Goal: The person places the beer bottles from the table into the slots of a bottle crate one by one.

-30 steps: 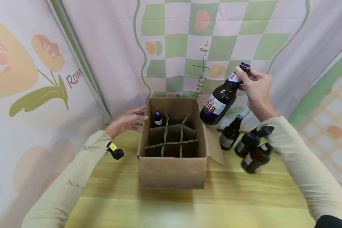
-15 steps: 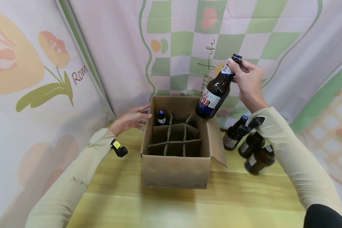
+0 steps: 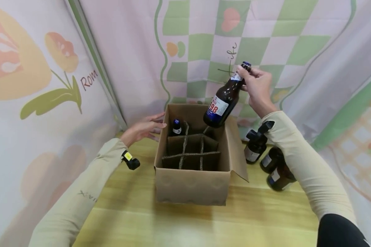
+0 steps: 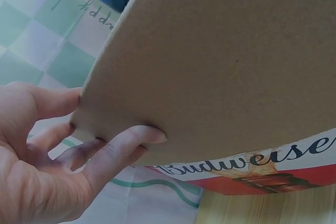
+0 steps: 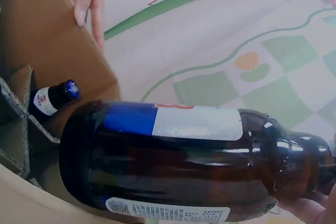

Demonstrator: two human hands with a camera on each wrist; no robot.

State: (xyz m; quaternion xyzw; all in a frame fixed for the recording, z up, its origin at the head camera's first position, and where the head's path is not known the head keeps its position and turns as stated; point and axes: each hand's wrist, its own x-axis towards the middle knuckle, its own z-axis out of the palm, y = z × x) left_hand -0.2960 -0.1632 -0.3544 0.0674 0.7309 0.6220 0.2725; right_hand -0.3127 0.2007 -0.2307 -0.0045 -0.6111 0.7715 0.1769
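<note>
My right hand point(image 3: 258, 85) grips the neck of a brown glass beer bottle point(image 3: 222, 101), tilted, with its base over the right rear rim of a cardboard box point(image 3: 191, 187). The right wrist view shows the bottle's blue-and-white label and a barcode strip point(image 5: 168, 211). My left hand point(image 3: 143, 128) rests against the box's left side, fingers spread near the rear corner; in the left wrist view its fingertips point(image 4: 155, 135) press the brown cardboard flap point(image 4: 220, 66). A blue-capped bottle point(image 3: 177, 127) stands in the rear-left compartment, its lower part hidden by the cardboard divider point(image 3: 185, 142).
On the wooden table point(image 3: 126, 212), right of the box, stand three more brown bottles point(image 3: 253, 154), partly hidden by my right forearm and wrist camera. An open flap point(image 3: 237, 151) sticks out on the box's right side. A patterned curtain point(image 3: 201, 48) hangs close behind.
My right hand has carried the bottle leftward, from beside the box to over its right rear rim. The left hand stays at the box; the head view has shifted slightly.
</note>
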